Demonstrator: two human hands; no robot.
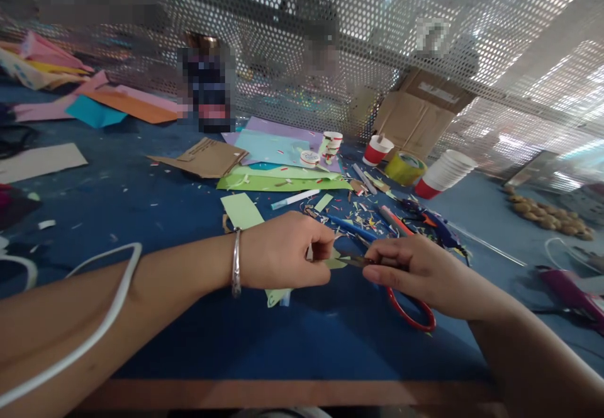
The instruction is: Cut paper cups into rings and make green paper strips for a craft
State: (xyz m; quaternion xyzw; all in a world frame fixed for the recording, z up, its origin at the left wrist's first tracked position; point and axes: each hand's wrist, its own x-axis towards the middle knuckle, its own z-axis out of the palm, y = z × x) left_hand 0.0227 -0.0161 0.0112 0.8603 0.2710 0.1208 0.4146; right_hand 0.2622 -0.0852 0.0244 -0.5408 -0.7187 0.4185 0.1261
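Observation:
My left hand (287,251) is closed, thumb and fingers pinching a small piece of light green paper (337,262) that pokes out toward the right. My right hand (419,268) grips a pair of scissors (400,313) near the pivot, with a red handle loop hanging below the palm. The blades point left at the green paper; whether they touch it I cannot tell. Behind the left hand lies a light green paper strip (243,210), and another green piece shows beneath the wrist. A blue pen (349,224) lies just beyond both hands.
Paper scraps (365,216) litter the table behind my hands. Further back are coloured sheets (276,147), cardboard (202,158), yellow tape (406,169) and stacked paper cups (446,172). A blue glue gun (438,226) lies right. A white cable (113,305) crosses my left forearm.

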